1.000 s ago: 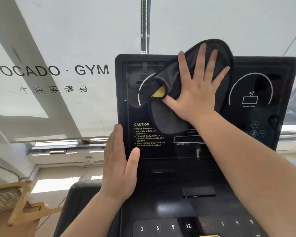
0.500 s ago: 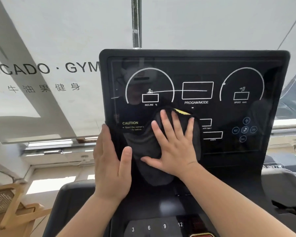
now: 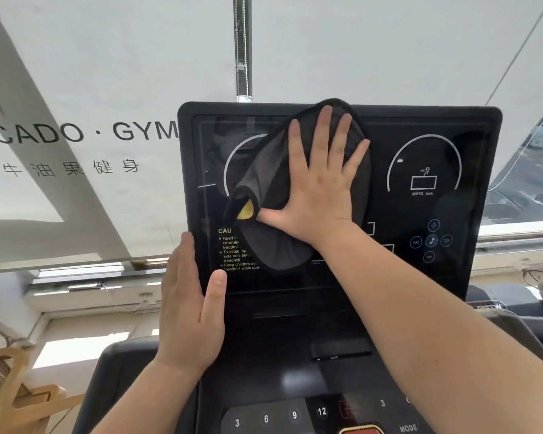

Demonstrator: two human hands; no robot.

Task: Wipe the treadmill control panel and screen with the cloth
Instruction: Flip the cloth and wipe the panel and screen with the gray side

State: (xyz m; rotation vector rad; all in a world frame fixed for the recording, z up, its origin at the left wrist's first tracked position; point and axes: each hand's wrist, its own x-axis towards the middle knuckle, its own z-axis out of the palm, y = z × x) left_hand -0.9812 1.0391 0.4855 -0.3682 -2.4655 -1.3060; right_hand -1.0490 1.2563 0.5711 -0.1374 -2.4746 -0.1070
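**A:** Start with the biggest thing. How will the screen (image 3: pixel 420 126) take a wipe?

**B:** It looks like a stiff, glossy black sheet standing nearly upright, with the control panel (image 3: pixel 295 415) sloping below it. Glossy probably means slippery, so the cloth should glide; I'd guess even pressure matters more than force.

**A:** And the cloth (image 3: pixel 276 245)?

**B:** It's dark grey with a yellow patch showing at a folded corner, and it looks soft, limp and light. It lies flat against the upper middle of the screen, its top edge reaching the frame. Nothing needs pinching; best held by a flat palm over its middle, since a loose edge hangs free below.

**A:** The hands?

**B:** The right hand (image 3: pixel 320 186) is spread wide, fingers fanned, pressing the cloth to the glass. The left hand (image 3: pixel 188 311) is flat, fingers together, thumb apart, resting on the screen's lower left edge, seemingly to brace it.

**A:** What has changed from half a second ago?

**B:** The cloth and right hand were low, near the caution text; now they're up top, covering the incline dial. The left hand has barely shifted.
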